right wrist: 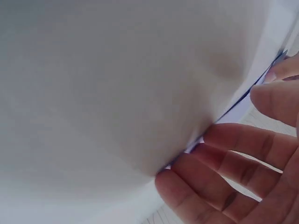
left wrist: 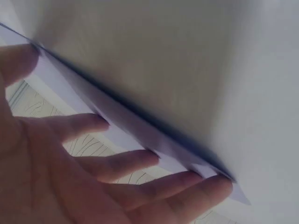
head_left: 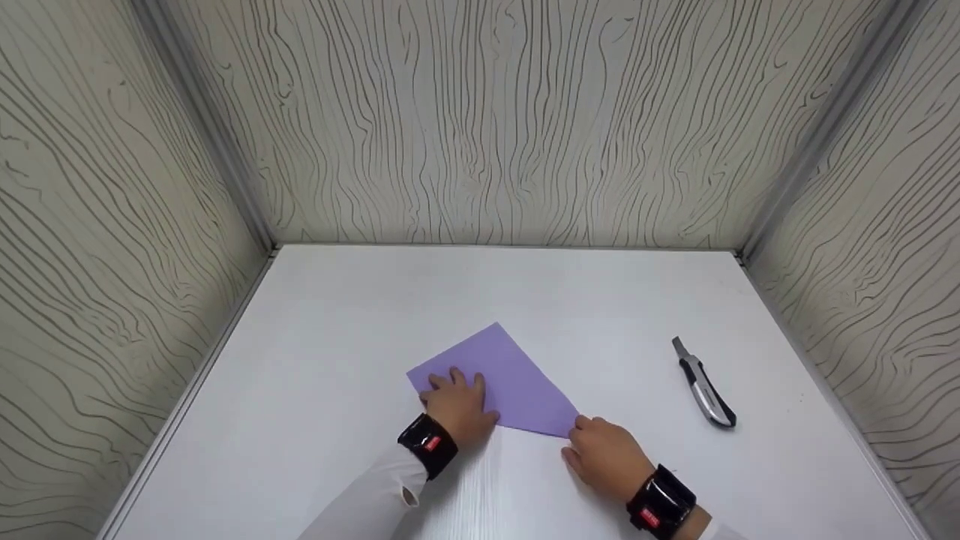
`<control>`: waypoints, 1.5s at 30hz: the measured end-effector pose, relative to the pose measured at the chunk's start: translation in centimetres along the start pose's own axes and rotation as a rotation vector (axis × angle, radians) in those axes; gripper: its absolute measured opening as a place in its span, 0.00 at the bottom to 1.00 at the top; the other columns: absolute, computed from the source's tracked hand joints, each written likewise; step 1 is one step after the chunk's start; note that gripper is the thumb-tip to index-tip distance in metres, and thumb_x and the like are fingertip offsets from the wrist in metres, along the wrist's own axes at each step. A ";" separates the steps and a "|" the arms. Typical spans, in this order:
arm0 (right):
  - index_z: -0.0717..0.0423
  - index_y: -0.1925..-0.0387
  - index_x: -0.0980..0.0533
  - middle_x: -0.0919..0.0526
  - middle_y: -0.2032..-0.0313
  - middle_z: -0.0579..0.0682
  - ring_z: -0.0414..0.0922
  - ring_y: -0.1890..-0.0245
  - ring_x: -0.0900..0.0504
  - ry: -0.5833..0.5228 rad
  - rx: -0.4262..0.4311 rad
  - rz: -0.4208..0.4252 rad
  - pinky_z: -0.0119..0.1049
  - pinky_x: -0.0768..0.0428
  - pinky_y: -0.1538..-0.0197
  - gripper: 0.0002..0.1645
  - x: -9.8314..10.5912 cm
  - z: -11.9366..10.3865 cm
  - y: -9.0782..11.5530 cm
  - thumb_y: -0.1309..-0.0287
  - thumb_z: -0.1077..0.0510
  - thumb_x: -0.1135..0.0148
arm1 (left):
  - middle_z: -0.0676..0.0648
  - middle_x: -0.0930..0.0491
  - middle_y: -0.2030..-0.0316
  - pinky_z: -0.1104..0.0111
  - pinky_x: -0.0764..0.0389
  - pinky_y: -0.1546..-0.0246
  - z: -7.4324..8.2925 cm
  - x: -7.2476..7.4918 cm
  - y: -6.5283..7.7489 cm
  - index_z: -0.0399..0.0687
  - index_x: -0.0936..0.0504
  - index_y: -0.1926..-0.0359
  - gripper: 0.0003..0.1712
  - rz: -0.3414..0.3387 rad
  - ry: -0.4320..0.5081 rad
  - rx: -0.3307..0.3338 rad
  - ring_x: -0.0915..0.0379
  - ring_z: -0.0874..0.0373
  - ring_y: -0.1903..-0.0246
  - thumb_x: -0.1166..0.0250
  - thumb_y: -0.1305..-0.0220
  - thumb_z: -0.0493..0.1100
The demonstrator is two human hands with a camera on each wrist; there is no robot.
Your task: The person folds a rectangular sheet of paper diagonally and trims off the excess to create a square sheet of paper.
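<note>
The right hand [head_left: 609, 456], loosely bent, touches the purple paper [head_left: 523, 382] at one corner, the left hand [head_left: 459, 410] spread on it.

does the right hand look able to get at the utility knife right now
Likely yes: the utility knife lies ahead and to the right of the right hand, with only bare tabletop between, though that hand touches the purple paper.

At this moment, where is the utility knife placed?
In the head view, the utility knife lies on the right side of the white table, right of the purple paper and beyond the right hand.
</note>
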State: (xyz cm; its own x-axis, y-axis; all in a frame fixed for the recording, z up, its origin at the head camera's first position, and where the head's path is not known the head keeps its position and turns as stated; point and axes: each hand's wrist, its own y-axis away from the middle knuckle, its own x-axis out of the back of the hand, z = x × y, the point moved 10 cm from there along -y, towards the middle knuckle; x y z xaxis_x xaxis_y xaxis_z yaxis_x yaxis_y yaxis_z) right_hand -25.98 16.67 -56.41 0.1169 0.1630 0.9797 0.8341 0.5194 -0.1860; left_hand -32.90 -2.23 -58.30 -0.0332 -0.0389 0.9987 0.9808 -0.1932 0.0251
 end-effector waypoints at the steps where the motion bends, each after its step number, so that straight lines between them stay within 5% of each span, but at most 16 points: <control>1: 0.59 0.68 0.16 0.20 0.71 0.48 0.45 0.74 0.23 -0.006 0.014 0.000 0.41 0.20 0.71 0.14 0.1 -0.2 0.0 0.38 0.53 0.23 | 0.27 0.26 0.28 0.32 0.14 0.50 0.2 0.0 -0.1 0.50 0.25 0.23 0.47 -0.005 0.006 -0.024 0.27 0.18 0.35 0.34 0.31 0.72; 7: 0.51 0.80 0.23 0.25 0.79 0.42 0.40 0.80 0.30 -0.089 0.043 -0.053 0.37 0.28 0.74 0.19 1.5 -0.5 -1.0 0.41 0.52 0.22 | 0.32 0.27 0.26 0.32 0.18 0.42 2.0 -0.1 -0.4 0.57 0.26 0.22 0.46 -0.033 0.011 -0.163 0.29 0.21 0.32 0.33 0.32 0.74; 15: 0.46 0.84 0.26 0.32 0.84 0.35 0.32 0.81 0.37 -0.290 0.012 -0.126 0.30 0.37 0.76 0.30 2.5 1.0 -4.2 0.33 0.37 0.28 | 0.36 0.28 0.24 0.36 0.21 0.35 3.4 0.0 -0.4 0.63 0.26 0.21 0.44 -0.036 0.011 -0.239 0.31 0.27 0.28 0.34 0.32 0.73; 21: 0.56 0.59 0.16 0.17 0.61 0.49 0.42 0.63 0.21 -0.286 0.044 -0.096 0.41 0.17 0.59 0.22 1.2 2.5 -6.1 0.39 0.43 0.20 | 0.40 0.28 0.22 0.39 0.23 0.31 4.1 0.0 -0.4 0.68 0.27 0.20 0.44 -0.048 0.017 -0.303 0.32 0.30 0.26 0.35 0.32 0.74; 24: 0.62 0.39 0.20 0.18 0.39 0.63 0.58 0.42 0.16 -0.288 0.032 -0.116 0.55 0.14 0.40 0.39 0.0 3.4 -6.7 0.45 0.44 0.16 | 0.41 0.29 0.21 0.39 0.24 0.29 4.2 -0.1 -0.5 0.71 0.28 0.20 0.44 -0.062 0.012 -0.319 0.34 0.32 0.24 0.35 0.32 0.75; 28: 0.66 0.23 0.32 0.34 0.22 0.72 0.71 0.23 0.31 -0.315 -0.005 -0.180 0.64 0.26 0.25 0.62 -1.4 4.8 -7.3 0.51 0.41 0.13 | 0.43 0.30 0.20 0.40 0.25 0.27 4.2 -0.2 -0.8 0.73 0.29 0.20 0.44 -0.074 0.010 -0.337 0.35 0.34 0.22 0.35 0.32 0.75; 38: 0.70 0.19 0.39 0.39 0.19 0.70 0.67 0.17 0.40 -0.276 -0.063 -0.254 0.66 0.39 0.18 0.74 -4.4 7.2 -7.1 0.53 0.31 0.14 | 0.47 0.33 0.18 0.40 0.30 0.23 3.7 -0.3 -0.8 0.76 0.31 0.19 0.43 -0.115 0.015 -0.373 0.39 0.35 0.19 0.34 0.32 0.75; 45: 0.73 0.21 0.39 0.38 0.19 0.71 0.66 0.17 0.40 -0.274 -0.080 -0.265 0.68 0.42 0.17 0.73 -4.0 6.6 -7.0 0.53 0.33 0.14 | 0.46 0.34 0.18 0.41 0.32 0.21 3.5 -0.7 -0.6 0.73 0.31 0.19 0.44 -0.121 0.020 -0.352 0.40 0.35 0.19 0.34 0.31 0.75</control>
State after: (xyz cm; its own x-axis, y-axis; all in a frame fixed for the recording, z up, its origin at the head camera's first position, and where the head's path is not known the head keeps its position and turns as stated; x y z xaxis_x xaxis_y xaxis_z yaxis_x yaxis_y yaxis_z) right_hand -35.78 17.90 -59.50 -0.2477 0.2552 0.9346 0.8569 0.5078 0.0884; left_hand -32.74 1.35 -58.90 -0.1521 -0.0135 0.9883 0.8434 -0.5231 0.1226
